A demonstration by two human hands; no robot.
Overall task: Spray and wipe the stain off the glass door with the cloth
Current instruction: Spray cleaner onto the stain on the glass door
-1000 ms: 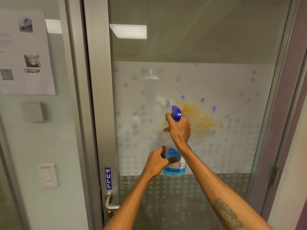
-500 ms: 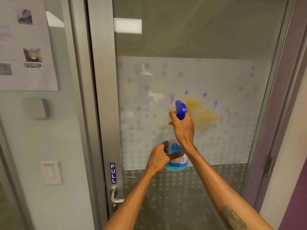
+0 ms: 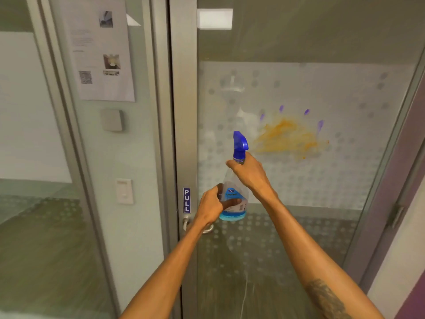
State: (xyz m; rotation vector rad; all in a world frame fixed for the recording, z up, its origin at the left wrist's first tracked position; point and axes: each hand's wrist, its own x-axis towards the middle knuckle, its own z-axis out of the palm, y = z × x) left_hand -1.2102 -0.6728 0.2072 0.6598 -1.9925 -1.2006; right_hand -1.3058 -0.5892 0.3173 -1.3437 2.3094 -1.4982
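An orange smear, the stain (image 3: 288,139), spreads over the frosted band of the glass door (image 3: 299,185), with small purple marks above it. A clear spray bottle (image 3: 234,194) with blue liquid and a blue trigger head stands upright in front of the glass, left of and slightly below the stain. My right hand (image 3: 249,172) grips its neck just under the trigger head. My left hand (image 3: 213,207) holds the lower body over the label. No cloth is in view.
A metal door frame (image 3: 184,111) carries a blue PULL sign (image 3: 186,200) and a lever handle (image 3: 186,223) behind my left wrist. To the left are a glass panel, a taped paper notice (image 3: 101,51), a grey box and a wall switch (image 3: 124,191).
The bottle and both hands have shifted left and down off the stain, which now shows whole to their right. The view has swung left.
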